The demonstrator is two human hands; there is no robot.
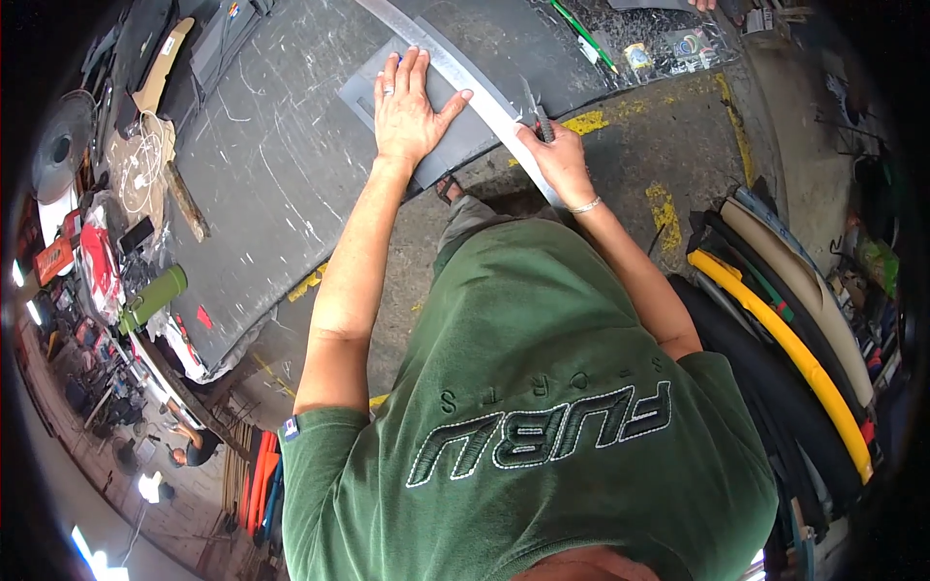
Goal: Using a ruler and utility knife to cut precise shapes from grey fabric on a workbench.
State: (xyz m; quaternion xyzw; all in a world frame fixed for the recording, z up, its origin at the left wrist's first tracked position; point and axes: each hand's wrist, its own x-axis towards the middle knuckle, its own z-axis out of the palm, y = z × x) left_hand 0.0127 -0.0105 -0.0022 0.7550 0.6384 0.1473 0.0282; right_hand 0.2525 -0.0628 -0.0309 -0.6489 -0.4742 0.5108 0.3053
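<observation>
Toward half past eleven, on a dark, scratched worktable [281,136], my left hand [405,116] lies palm down over a smooth grey sheet [460,140], its fingers stretched out and a little apart, a ring on one of them. The sheet sits at the table's near edge, with a long silver straightedge [465,76] slanting across it from about half past eleven toward the centre; my left thumb reaches to its side. At one o'clock my right hand [557,160] is clamped around what looks like a slim grey cutter [539,111], tip pointing toward twelve; whether those fingers also grip the straightedge beside them, I cannot tell. Farther out at one o'clock lies a green pencil [584,37]. A green cylinder [153,300] rests at nine, and a yellow roll [785,353] curves beyond my right arm, past three.
</observation>
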